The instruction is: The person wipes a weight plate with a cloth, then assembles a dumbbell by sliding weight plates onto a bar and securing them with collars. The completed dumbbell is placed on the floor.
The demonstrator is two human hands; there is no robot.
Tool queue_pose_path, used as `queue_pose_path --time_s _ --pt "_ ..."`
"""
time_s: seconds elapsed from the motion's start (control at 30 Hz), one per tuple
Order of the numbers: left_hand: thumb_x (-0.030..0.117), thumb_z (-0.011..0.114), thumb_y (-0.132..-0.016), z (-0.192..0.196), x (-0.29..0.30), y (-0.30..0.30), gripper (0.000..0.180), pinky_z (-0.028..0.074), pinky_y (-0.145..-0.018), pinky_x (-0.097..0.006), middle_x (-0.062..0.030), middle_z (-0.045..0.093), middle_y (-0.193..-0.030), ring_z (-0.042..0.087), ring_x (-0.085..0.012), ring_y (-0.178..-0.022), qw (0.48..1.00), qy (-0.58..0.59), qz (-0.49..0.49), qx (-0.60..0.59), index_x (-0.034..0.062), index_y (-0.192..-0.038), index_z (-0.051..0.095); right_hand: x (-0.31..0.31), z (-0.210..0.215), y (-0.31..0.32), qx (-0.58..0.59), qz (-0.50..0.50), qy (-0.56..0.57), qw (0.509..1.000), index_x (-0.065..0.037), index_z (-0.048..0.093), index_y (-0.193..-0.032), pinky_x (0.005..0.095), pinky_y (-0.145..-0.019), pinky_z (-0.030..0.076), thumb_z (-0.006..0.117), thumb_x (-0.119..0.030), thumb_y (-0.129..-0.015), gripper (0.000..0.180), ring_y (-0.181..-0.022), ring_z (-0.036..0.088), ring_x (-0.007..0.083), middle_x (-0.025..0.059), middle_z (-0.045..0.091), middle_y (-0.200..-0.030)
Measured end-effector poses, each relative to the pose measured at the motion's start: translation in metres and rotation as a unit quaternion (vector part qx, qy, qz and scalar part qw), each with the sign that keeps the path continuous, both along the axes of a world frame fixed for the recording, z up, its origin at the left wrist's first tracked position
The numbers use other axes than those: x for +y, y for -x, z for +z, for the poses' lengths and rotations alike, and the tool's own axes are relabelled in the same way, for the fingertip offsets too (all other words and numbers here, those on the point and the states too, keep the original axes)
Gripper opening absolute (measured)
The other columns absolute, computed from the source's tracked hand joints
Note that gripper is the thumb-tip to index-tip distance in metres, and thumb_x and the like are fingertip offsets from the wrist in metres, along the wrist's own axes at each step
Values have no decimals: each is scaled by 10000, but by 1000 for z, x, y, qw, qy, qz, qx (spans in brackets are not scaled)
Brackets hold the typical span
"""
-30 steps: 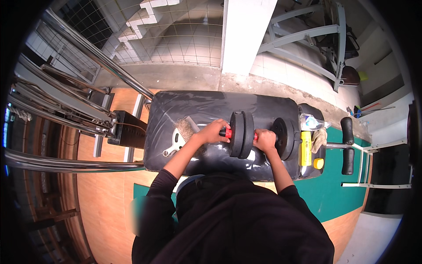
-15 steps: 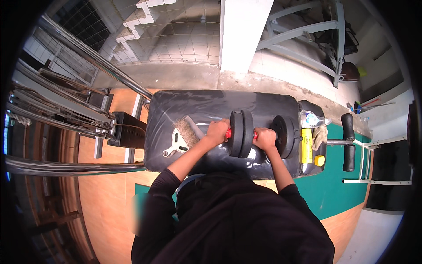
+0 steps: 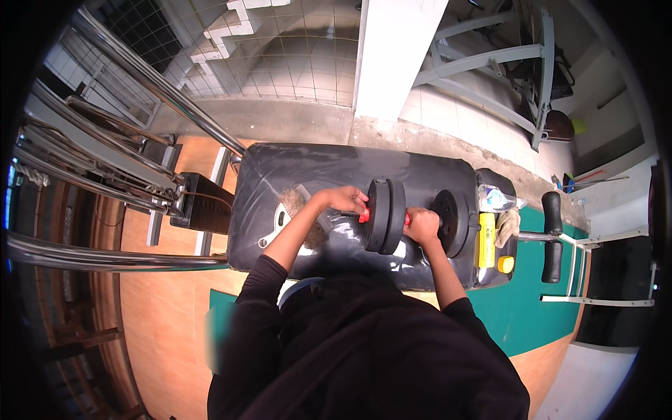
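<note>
A dumbbell (image 3: pixel 395 217) with round black plates lies across the black padded bench (image 3: pixel 315 157). My right hand (image 3: pixel 423 225) is wrapped round its bar between the left plates and the right plates (image 3: pixel 451 224). A bit of red shows beside that fist. At the left end, the fingers of my left hand (image 3: pixel 346 199) are closed on a red collar nut (image 3: pixel 364 215), outside the plates. Some threaded bar sticks out past the nut. Left of my left forearm lies a brush (image 3: pixel 280 220) with a white handle and pale bristles, partly hidden by the arm.
On the bench's right end are a yellow bottle (image 3: pixel 486 241), a yellow cap (image 3: pixel 505 264), a clear plastic bottle (image 3: pixel 494 198) and a pale cloth or glove (image 3: pixel 509 225). Chrome rails (image 3: pixel 119 261) stand at the left. Black foam rollers (image 3: pixel 552 213) lie beyond the right end.
My left hand has shifted slightly, its fingers lifted and re-placed on the red nut, so the threaded bar end now shows. My right hand keeps its hold on the bar.
</note>
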State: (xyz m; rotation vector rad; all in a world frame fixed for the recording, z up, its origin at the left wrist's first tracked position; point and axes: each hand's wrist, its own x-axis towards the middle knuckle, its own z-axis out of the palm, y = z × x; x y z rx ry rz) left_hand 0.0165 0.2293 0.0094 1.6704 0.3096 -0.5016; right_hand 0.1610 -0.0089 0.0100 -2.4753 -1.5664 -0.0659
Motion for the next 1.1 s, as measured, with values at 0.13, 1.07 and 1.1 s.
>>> queue_pose_path --time_s 0.13,1.07,1.1 --pt "217 745 -748 -12 4 -2 466 444 -840 -274 -70 655 -968 592 -154 -908 995 -14 -96 -9 -11 -1113 564 0 2 1 6 2 -2 1000 -105 592 -657 376 -571 485 728 -285 -547 251 -640 617 261 68 607 -663" --pt "317 752 -701 22 -50 36 427 175 -1037 -601 -46 639 -982 510 -255 -1072 937 -334 70 -72 146 -1058 593 -4 0 4 -18 19 -2 1000 -107 574 -648 368 -577 489 718 -263 -523 246 -640 618 243 46 599 -654" --pt "318 742 -708 22 -53 37 416 176 -1037 -602 -53 636 -969 502 -260 -1074 928 -355 69 -89 139 -1050 587 -3 0 4 -18 19 -2 1000 -107 575 -649 368 -579 490 716 -262 -523 244 -642 618 243 46 599 -656"
